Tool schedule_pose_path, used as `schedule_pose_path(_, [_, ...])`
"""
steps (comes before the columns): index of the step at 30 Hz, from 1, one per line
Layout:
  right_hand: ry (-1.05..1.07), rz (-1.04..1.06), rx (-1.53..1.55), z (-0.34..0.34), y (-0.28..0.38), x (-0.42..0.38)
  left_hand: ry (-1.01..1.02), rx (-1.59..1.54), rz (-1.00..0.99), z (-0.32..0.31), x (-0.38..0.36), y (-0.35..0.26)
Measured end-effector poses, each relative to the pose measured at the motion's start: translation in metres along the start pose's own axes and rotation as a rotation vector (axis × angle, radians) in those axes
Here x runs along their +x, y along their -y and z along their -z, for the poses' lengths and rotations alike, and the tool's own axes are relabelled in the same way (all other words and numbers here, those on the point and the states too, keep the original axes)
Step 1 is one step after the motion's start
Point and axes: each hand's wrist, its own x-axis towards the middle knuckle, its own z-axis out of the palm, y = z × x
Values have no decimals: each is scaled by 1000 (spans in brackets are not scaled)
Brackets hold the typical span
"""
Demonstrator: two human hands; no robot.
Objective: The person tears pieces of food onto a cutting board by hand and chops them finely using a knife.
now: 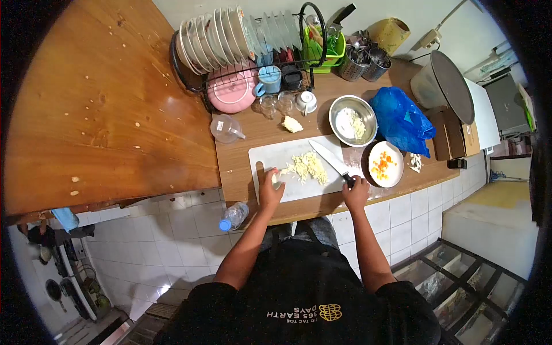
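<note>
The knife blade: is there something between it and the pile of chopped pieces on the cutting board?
Nothing visible. The knife, held by the right hand, lies next to the chopped pile, with only bare cutting board between them.

Left hand [269, 190] on white board [264, 156] beside chopped pile [307, 167], right hand [356, 192] gripping knife [330, 160], steel bowl [352, 120], plate [385, 164], blue bag [401, 121], dish rack [241, 46]

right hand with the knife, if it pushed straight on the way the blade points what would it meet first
Probably the pile of chopped pale vegetable on the white cutting board; the right hand aims the black-handled knife toward it.
</note>
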Motion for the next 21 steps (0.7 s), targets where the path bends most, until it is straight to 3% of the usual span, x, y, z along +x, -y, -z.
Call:
schedule_pose_path(3, [65, 12, -61, -11, -20, -3, 51, 114, -66, 25, 0, -32])
schedule_pose_path(7, [78, 29, -88, -17, -24, 10, 96, 152, -4, 16, -5, -13])
schedule_pose_path(10, [127, 39, -143, -23, -28, 25, 59, 166, -68, 8, 1, -8])
schedule_pose_path(12, [162, 123, 35, -31, -36, 34, 176, 111, 166, 7, 5, -10])
schedule_pose_path(15, [176, 139, 137, -34, -46, 40, 226, 73, 236, 8, 11, -17])
schedule_pose_path(19, [192, 153, 243, -20, -43, 23, 259, 5, 239, 8, 10, -15])
schedule_pose_path(21, [158, 124, 338, -13, -35, 7, 244, 109, 134, 9, 1, -15])
